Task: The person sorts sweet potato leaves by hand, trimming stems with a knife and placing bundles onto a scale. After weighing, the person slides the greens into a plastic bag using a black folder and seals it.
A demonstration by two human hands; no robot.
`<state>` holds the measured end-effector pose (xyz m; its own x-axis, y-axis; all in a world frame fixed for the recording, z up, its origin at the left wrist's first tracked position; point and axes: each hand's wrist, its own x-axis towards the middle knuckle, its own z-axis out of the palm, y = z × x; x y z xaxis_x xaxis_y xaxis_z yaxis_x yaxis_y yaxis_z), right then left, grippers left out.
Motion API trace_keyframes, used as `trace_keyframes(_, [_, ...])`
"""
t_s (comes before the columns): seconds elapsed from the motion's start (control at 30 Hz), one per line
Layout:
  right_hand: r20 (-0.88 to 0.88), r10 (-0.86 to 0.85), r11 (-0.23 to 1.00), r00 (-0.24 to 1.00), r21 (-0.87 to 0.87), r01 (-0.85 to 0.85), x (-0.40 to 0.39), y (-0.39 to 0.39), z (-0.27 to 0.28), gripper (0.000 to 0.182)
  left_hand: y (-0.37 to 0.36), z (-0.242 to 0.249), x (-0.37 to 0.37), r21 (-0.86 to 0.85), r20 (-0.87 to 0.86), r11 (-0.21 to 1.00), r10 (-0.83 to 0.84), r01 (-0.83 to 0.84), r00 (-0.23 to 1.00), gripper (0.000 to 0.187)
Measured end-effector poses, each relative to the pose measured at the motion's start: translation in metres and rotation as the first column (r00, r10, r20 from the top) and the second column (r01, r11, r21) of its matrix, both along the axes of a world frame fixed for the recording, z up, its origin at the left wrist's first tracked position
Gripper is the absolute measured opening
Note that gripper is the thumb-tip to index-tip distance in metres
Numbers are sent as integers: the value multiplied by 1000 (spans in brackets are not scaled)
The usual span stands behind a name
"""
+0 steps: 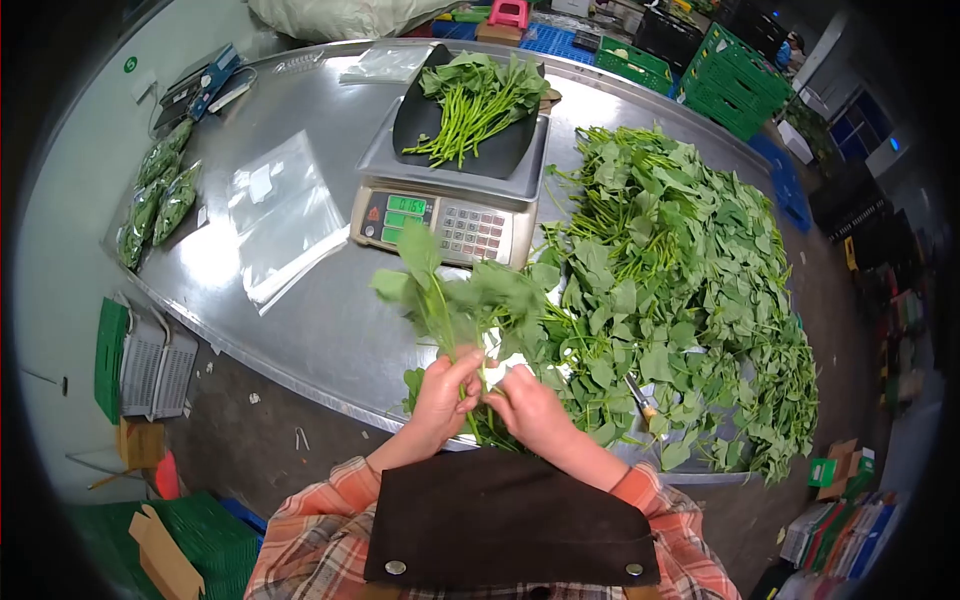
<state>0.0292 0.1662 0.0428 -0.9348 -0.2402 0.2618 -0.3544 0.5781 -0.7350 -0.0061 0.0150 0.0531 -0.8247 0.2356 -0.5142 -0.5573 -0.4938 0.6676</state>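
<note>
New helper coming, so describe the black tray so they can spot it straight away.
On the metal table, find the scale with the green display. The black tray sits on top, bearing leafy stems. Unlike the clear bags beside the scale, it has raised sides.

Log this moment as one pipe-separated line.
left hand: gripping leafy stems | right hand: gripping same stems | scale: lit, black pan of greens on top | leafy pile: right of scale

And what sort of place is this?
Probably a produce-packing area: a beige digital scale, flat clear plastic bags and a large heap of leafy green stems share a silvery metal table.
</note>
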Motion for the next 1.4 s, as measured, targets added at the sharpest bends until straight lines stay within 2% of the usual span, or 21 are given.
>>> trace_keyframes(0.13, [38,-15,1000,999,-24,16,4,-1,3,16,-4,-27,-1,-18,16,1000,5,-4,1000,19])
trace_keyframes(0.23, [73,6,994,997,-107,2,14,7,8,21,-19,-48,-12,-54,33,969,241,-240,970,12])
trace_keyframes(0.37, [626,25,887,780,-374,272,-7,3,8,20,-13,-23,0,17,-22,1000,-12,13,1000,14])
trace_keyframes(0.5, [518,57,663,854,-659,355,-19,-15,-36,15,-4,-15,8,-2,-72,993,-120,120,990,14])
trace_keyframes(0.57, [273,-82,935,959,-313,169,-18,-10,-27,12,-7,-23,8,24,1,997,-71,71,997,13])
trace_keyframes(0.6, [123,-94,991,988,-87,105,-16,-8,-22,10,-8,-31,7,36,38,998,-45,44,998,12])
trace_keyframes(0.7, [-40,92,989,995,-111,-96,-3,-10,-13,7,-10,-59,-6,-80,73,985,157,-151,985,11])
trace_keyframes(0.73, [-105,150,981,983,-109,-161,-1,-9,-11,7,-15,-62,-9,-159,17,977,147,-142,989,11])
trace_keyframes(0.8, [44,-31,986,999,-161,38,-2,6,-7,17,-30,-63,-16,-316,-90,940,106,-129,990,10])
trace_keyframes(0.87, [226,-208,975,952,-27,219,-21,46,-12,29,-41,-57,-25,-316,-306,890,231,-327,924,10])
trace_keyframes(0.9, [-25,-313,912,949,272,308,-26,60,-4,31,-45,-55,-27,-301,-409,855,284,-422,867,9])
trace_keyframes(0.93, [-24,-438,803,899,439,403,-28,67,-3,33,-48,-53,-27,-199,-309,898,324,-394,894,9])
trace_keyframes(1.0, [-175,-293,874,940,349,338,-34,63,-10,23,-52,-50,-29,30,-97,933,360,-359,928,10])
trace_keyframes(1.1, [270,-216,927,938,359,110,-39,10,-36,15,-70,-91,-27,352,171,920,121,-175,978,16])
trace_keyframes(1.13, [371,-193,912,908,409,27,-42,-5,-46,16,-71,-89,-25,331,155,935,83,-131,984,19])
trace_keyframes(1.2, [356,-152,885,922,464,-34,-43,-19,-64,19,-70,-82,-23,288,128,957,9,-46,992,26])
trace_keyframes(1.23, [351,-128,867,928,493,-67,-46,-22,-74,20,-63,-57,-21,-14,-12,991,133,-133,991,33])
trace_keyframes(1.3, [467,-176,983,867,124,133,-55,-5,-97,19,-68,-31,-22,-104,-212,936,311,-337,927,34])
trace_keyframes(1.33, [529,-178,968,830,-56,244,-58,8,-96,19,-69,-27,-22,-129,-310,889,386,-440,869,35])
trace_keyframes(1.37, [696,39,796,717,-455,400,-62,22,-93,16,-73,-33,-23,-81,-179,876,456,-475,872,33])
trace_keyframes(1.4, [761,165,570,627,-593,569,-64,28,-62,17,-76,-48,-21,-1,26,928,372,-372,928,30])
